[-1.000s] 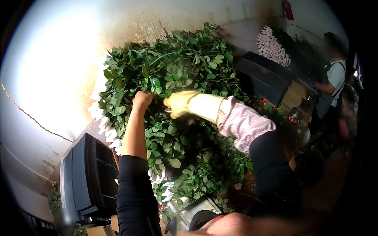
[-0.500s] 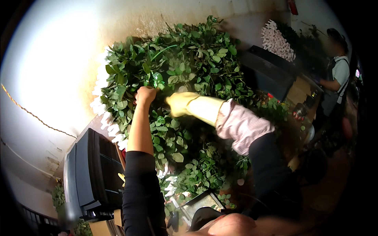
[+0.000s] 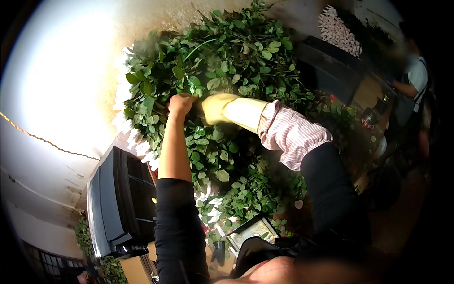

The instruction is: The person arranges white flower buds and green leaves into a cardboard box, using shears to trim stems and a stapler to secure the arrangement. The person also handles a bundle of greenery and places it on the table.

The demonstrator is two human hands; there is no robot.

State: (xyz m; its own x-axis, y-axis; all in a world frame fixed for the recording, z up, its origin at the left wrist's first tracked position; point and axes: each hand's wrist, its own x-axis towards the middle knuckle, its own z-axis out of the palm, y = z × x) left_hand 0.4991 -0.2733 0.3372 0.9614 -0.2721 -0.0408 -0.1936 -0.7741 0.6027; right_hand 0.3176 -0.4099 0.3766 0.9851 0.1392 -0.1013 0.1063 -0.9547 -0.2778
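Note:
A big heap of green leafy stems (image 3: 255,57) lies in front of me, with white wrapped ends (image 3: 124,113) showing along its left edge. My bare left hand (image 3: 180,103) is closed among the leaves, its fingertips partly hidden. Close to its right is my right hand (image 3: 218,109) in a yellow rubber glove, under a pink striped sleeve cover (image 3: 293,135). The gloved fingers are curled down into the foliage; whatever they grip is hidden. Just beyond both hands is a shiny green piece (image 3: 193,84), and a curved green stem (image 3: 199,51) arches above it.
At left stands a dark box-shaped unit (image 3: 113,203). A metal-edged tray (image 3: 253,232) sits near my body. Far right, a person (image 3: 416,80) stands by a dark bin (image 3: 331,66), with a pile of white wrapped bundles (image 3: 338,31) behind. A wall (image 3: 56,71) rises at left.
My gloved right hand has shifted slightly and sits closer to my left hand. The left hand stays at the same spot in the leaves. The whole view has tilted a little.

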